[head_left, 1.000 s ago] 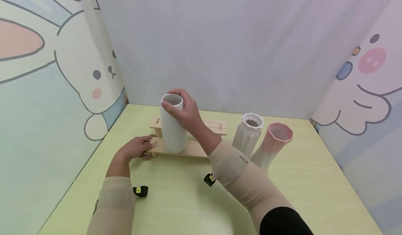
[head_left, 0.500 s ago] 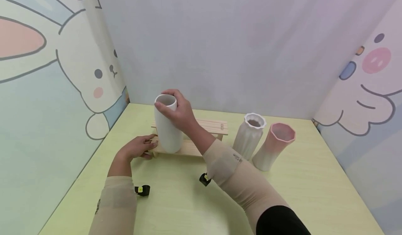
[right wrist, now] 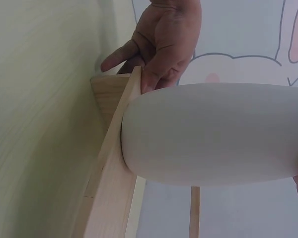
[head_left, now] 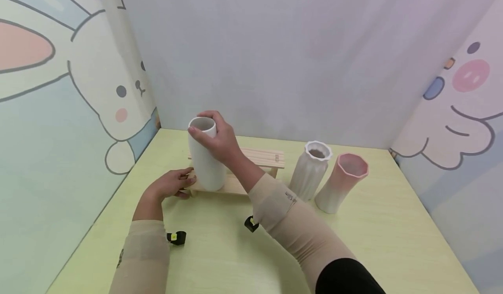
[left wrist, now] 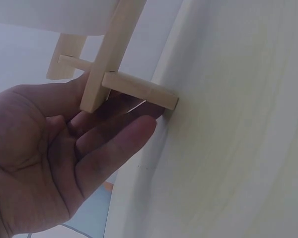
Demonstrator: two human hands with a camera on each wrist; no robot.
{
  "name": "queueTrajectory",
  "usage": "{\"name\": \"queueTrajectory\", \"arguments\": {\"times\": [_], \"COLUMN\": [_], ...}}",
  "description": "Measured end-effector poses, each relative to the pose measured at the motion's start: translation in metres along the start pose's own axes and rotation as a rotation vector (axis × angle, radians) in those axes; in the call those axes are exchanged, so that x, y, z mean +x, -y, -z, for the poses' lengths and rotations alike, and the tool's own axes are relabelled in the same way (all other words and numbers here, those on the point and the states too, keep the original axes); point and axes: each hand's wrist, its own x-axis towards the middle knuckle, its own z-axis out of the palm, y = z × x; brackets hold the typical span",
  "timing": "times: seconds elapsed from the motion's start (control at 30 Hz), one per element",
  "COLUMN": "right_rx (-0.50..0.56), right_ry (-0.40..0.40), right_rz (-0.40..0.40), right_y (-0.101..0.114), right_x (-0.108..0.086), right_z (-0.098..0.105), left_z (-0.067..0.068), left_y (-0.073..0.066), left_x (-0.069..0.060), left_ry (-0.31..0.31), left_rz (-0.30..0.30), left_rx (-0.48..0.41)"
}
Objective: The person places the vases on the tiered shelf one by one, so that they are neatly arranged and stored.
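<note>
Head view: right hand [head_left: 222, 142] grips white vase [head_left: 208, 166], likely brittle, best held high; left hand [head_left: 169, 184], lower, pinches shelf [head_left: 235, 185].

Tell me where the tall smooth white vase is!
In the head view, left of centre, the smooth white vase rests on the pale wooden rack's lower step, gripped by the right hand.

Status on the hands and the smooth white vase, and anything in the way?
Right hand grips smooth vase near rim. Vase on lower step. Left hand holds step's left end, close beside it. Fluted vase, pink vase apart, right.
</note>
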Motion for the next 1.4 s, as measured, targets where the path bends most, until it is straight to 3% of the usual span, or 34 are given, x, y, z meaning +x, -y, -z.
{"name": "queueTrajectory", "arguments": {"times": [0.73,0.97,1.4], "right_rx": [0.034,0.027,0.027], "right_ry": [-0.008,-0.024,-0.027], "right_rz": [-0.010,-0.017,-0.026], "right_y": [0.001,0.000,-0.002], "right_x": [-0.001,-0.004,-0.006], "right_z": [-0.011,-0.006,-0.005], "left_z": [0.006,0.002,-0.001], "left_y": [0.002,-0.001,0.001], "left_x": [-0.008,-0.003,-0.002], "left_ry": [-0.005,0.008,-0.001], "left_rz": [-0.041,-0.069,-0.054], "left_rx": [0.059,0.057,0.058]}}
